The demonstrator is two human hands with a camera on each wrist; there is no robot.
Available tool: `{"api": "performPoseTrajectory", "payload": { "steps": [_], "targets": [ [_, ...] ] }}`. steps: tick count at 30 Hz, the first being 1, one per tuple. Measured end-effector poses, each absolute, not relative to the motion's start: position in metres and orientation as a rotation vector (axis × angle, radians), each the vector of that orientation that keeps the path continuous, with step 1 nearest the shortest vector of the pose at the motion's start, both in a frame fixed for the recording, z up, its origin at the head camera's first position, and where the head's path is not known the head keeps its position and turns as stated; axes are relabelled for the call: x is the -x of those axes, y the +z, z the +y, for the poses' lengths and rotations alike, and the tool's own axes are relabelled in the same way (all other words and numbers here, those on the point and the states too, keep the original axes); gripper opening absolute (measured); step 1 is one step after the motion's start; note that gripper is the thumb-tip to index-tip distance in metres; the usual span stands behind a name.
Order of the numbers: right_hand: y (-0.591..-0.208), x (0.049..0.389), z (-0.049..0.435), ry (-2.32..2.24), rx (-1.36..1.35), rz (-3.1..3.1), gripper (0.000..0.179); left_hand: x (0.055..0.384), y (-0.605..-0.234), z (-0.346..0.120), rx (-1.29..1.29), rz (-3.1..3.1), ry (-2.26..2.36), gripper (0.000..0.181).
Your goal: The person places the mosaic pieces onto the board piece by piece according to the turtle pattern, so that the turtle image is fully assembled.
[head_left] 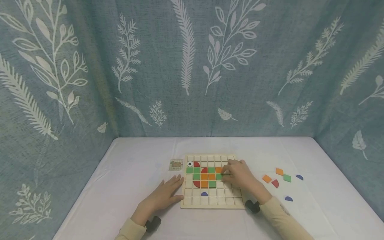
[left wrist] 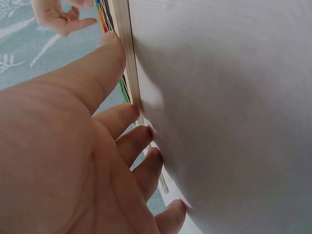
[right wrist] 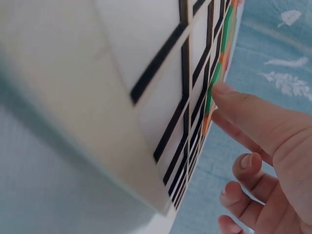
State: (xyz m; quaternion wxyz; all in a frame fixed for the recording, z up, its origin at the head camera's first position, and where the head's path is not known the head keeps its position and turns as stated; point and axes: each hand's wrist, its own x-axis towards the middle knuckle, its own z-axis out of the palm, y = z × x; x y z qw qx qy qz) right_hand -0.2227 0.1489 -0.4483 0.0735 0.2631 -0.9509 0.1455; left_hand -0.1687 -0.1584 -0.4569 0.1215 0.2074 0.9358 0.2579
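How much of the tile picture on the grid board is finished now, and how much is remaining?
About a dozen tiles already sit in the wooden grid board. The right hand is pressing an orange tile into place, while the left hand rests flat against the board's edge. Six loose tiles still lie on the table.

Wooden grid board (head_left: 211, 201), flat, partly tiled green-orange-red

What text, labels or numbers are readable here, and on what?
No readable text in any view.
Small card left of the grid board: shows a printed pattern, too small and blurred to tell whether it carries words.
Grid board, coloured tiles and loose pieces on the table: no lettering visible.
Leaf-print curtain: pattern only, no writing.
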Motion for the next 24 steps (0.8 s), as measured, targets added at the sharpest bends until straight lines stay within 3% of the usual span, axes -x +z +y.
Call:
{"api": "performPoseTrajectory", "payload": {
  "steps": [24],
  "targets": [
    [-0.443,0.218,0.216,0.528,-0.486,-2.909,0.017,0.170,-0.460,-0.159,-0.624,2.730,0.748,0.068]
  ]
}}
